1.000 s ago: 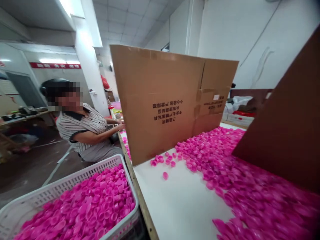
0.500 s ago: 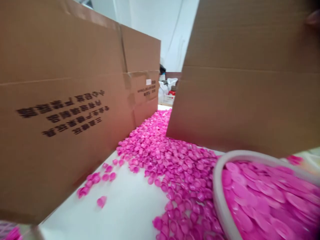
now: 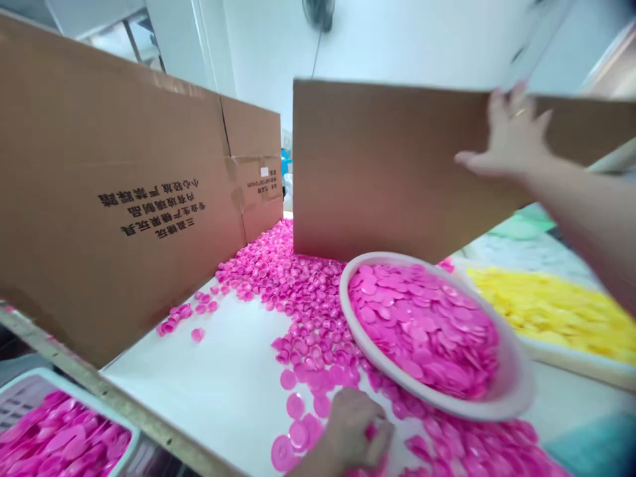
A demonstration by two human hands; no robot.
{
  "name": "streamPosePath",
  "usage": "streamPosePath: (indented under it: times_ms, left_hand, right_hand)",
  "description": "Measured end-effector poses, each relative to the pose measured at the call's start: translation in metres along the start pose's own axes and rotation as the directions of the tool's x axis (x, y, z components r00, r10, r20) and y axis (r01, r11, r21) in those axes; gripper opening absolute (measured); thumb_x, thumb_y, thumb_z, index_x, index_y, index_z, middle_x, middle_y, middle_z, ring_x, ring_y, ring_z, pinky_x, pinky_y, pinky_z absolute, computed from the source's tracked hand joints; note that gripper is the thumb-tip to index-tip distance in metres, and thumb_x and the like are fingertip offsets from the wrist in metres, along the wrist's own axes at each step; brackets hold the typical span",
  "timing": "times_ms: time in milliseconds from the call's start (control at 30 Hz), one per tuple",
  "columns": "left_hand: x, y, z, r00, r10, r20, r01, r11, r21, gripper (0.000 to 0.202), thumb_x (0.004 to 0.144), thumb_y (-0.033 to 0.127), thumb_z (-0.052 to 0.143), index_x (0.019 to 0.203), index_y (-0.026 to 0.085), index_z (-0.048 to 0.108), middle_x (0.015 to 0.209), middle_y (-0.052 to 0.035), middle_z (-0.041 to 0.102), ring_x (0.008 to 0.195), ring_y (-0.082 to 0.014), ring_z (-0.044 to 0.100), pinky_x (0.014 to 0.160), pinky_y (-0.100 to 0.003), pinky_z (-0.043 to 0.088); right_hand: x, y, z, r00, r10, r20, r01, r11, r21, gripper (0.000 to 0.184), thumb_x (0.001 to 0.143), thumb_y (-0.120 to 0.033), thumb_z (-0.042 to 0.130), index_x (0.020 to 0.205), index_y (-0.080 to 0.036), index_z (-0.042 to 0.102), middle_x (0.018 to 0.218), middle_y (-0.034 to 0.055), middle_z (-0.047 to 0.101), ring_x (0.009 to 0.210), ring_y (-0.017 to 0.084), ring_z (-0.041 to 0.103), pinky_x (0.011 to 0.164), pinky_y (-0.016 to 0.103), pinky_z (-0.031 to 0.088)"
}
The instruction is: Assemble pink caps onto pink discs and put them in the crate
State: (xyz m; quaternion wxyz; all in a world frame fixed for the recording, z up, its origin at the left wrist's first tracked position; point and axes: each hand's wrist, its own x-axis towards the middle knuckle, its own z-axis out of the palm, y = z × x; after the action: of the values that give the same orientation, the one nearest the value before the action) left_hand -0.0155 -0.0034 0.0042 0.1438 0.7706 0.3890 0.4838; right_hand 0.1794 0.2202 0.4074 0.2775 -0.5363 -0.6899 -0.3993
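My right hand point(image 3: 511, 142) is raised, fingers spread, against the top edge of an upright cardboard sheet point(image 3: 387, 172). My left hand point(image 3: 355, 434) is low at the table's near edge, fingers curled over pink plastic discs point(image 3: 298, 424); what it grips is hidden. A white round bowl point(image 3: 507, 397) full of flat pink discs sits tilted on a spread of small pink caps point(image 3: 298, 291) covering the white table point(image 3: 223, 384).
A large cardboard box wall point(image 3: 114, 199) with printed text stands on the left. A white basket point(image 3: 30, 384) of pink pieces sits below the table edge at lower left. A tray of yellow pieces point(image 3: 546, 305) lies to the right.
The view swung right and down from the co-worker and basket to the table. The bowl came into full view, and both my hands appeared.
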Motion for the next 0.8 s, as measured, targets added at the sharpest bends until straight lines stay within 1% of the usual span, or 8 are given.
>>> streamPosePath:
  times_ms: [67, 133, 200, 333, 433, 600, 733, 800]
  left_hand:
    - [0.021, -0.006, -0.026, 0.970, -0.033, -0.242, 0.031, 0.999, -0.014, 0.025, 0.074, 0.034, 0.041, 0.053, 0.021, 0.046, 0.047, -0.0010, 0.045, 0.051, -0.0135, 0.048, 0.050, -0.028, 0.041]
    - [0.057, -0.010, -0.067, 0.932, -0.129, -0.338, 0.107, 0.991, -0.083, 0.021, 0.077, 0.033, 0.039, 0.061, 0.021, 0.047, 0.053, -0.0004, 0.048, 0.049, -0.0116, 0.046, 0.047, -0.025, 0.038]
    - [0.106, -0.015, -0.114, 0.871, -0.255, -0.419, 0.208, 0.966, -0.156, 0.020, 0.077, 0.038, 0.042, 0.082, 0.020, 0.048, 0.058, 0.0009, 0.048, 0.047, -0.0106, 0.044, 0.043, -0.023, 0.036]
    - [0.221, -0.032, -0.184, 0.758, -0.375, -0.534, 0.407, 0.911, -0.062, 0.059, 0.075, 0.049, 0.041, 0.121, 0.013, 0.028, 0.057, 0.0022, 0.047, 0.049, -0.0140, 0.047, 0.046, -0.024, 0.037]
    - [0.283, -0.053, -0.202, 0.710, -0.425, -0.561, 0.545, 0.836, 0.057, 0.066, 0.075, 0.049, 0.042, 0.125, 0.009, 0.023, 0.078, -0.0078, 0.057, 0.075, -0.0221, 0.056, 0.062, -0.029, 0.041]
    - [0.321, -0.082, -0.202, 0.752, -0.426, -0.504, 0.559, 0.817, 0.143, 0.043, 0.081, 0.044, 0.032, 0.105, 0.010, 0.044, 0.101, -0.0153, 0.056, 0.094, -0.0256, 0.053, 0.072, -0.031, 0.040]
    - [0.330, -0.096, -0.211, 0.750, -0.445, -0.490, 0.590, 0.785, 0.190, 0.045, 0.079, 0.050, 0.033, 0.097, 0.011, 0.049, 0.100, -0.0166, 0.057, 0.098, -0.0288, 0.050, 0.077, -0.034, 0.038]
    - [0.336, -0.104, -0.220, 0.767, -0.439, -0.468, 0.589, 0.771, 0.242, 0.048, 0.078, 0.053, 0.033, 0.095, 0.012, 0.050, 0.101, -0.0168, 0.057, 0.100, -0.0291, 0.049, 0.079, -0.034, 0.037]
  right_hand:
    - [-0.006, -0.002, -0.027, 0.997, -0.051, 0.051, 0.046, 0.995, 0.093, 0.084, 0.073, -0.044, 0.039, 0.129, 0.009, 0.006, 0.130, 0.0356, 0.004, 0.117, 0.047, 0.011, 0.082, 0.058, 0.017]
    - [-0.018, -0.002, -0.042, 0.993, -0.091, 0.077, 0.081, 0.989, 0.127, 0.082, 0.074, -0.037, 0.045, 0.130, 0.006, 0.005, 0.131, 0.0341, 0.002, 0.120, 0.043, 0.011, 0.085, 0.059, 0.013]
    - [-0.030, 0.002, -0.046, 0.991, -0.052, 0.127, 0.032, 0.988, 0.150, 0.089, 0.067, -0.031, 0.057, 0.133, -0.002, 0.005, 0.135, 0.0270, 0.000, 0.123, 0.038, 0.009, 0.091, 0.059, 0.009]
    - [-0.047, 0.012, -0.042, 0.994, -0.022, 0.110, -0.001, 0.979, 0.202, 0.088, 0.067, -0.028, 0.058, 0.135, -0.016, 0.003, 0.139, 0.0130, -0.006, 0.126, 0.031, 0.005, 0.098, 0.054, 0.007]
    - [-0.050, 0.014, -0.041, 0.996, -0.035, 0.083, 0.017, 0.979, 0.203, 0.084, 0.069, -0.028, 0.055, 0.135, -0.020, 0.004, 0.140, 0.0080, -0.006, 0.127, 0.028, 0.006, 0.100, 0.052, 0.009]
    - [-0.078, 0.019, -0.058, 0.994, -0.104, 0.028, 0.097, 0.974, 0.206, 0.077, 0.070, -0.030, 0.053, 0.134, -0.022, 0.010, 0.141, 0.0055, 0.001, 0.127, 0.028, 0.009, 0.101, 0.049, 0.010]
    - [-0.189, 0.044, -0.050, 0.992, 0.076, 0.101, -0.105, 0.937, 0.332, 0.071, 0.072, -0.040, 0.050, 0.133, -0.023, 0.018, 0.139, 0.0046, 0.016, 0.125, 0.026, 0.017, 0.102, 0.043, 0.019]
    - [-0.265, 0.058, -0.033, 0.919, 0.284, 0.275, -0.374, 0.850, 0.371, 0.073, 0.067, -0.049, 0.050, 0.130, -0.020, 0.026, 0.134, 0.0085, 0.028, 0.122, 0.029, 0.025, 0.100, 0.044, 0.025]
